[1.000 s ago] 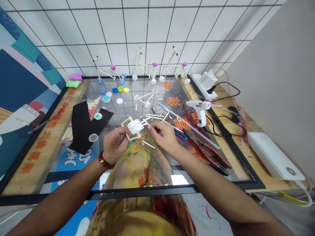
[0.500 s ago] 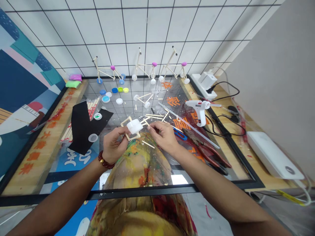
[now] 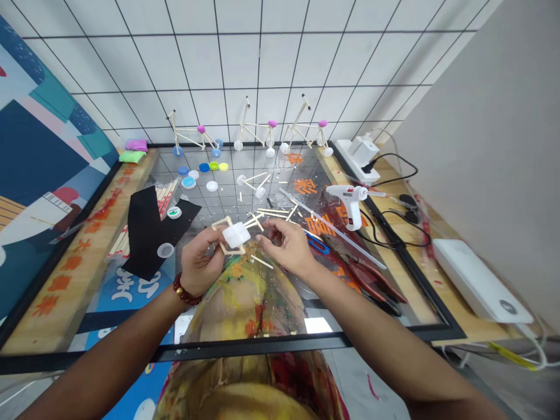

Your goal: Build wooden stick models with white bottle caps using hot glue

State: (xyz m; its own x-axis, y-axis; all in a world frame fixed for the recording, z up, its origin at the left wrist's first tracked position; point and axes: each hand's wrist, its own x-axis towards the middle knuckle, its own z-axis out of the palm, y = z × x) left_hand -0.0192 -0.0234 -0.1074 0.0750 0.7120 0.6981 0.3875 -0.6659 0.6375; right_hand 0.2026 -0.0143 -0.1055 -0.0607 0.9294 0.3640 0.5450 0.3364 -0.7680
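My left hand (image 3: 199,259) is closed on a small frame of wooden sticks (image 3: 221,224) that carries a white bottle cap (image 3: 236,235), held just above the glass table top (image 3: 284,280). My right hand (image 3: 286,248) sits right beside the frame, fingers curled and pinched near its right end; whether they grip a stick I cannot make out. Loose short sticks (image 3: 273,211) lie on the glass just beyond both hands.
Three finished stick models (image 3: 262,131) stand against the tiled wall. Coloured bottle caps (image 3: 203,169), black sheet (image 3: 149,227) and a stick bundle lie left. A white glue gun (image 3: 350,198), glue stick, blue scissors (image 3: 317,242), red pliers, power strip (image 3: 363,151) and white box (image 3: 476,280) lie right.
The view has tilted a little, so everything sits slightly lower. The stick frame with the cap has turned slightly in my left hand; my right fingers have loosened beside it.
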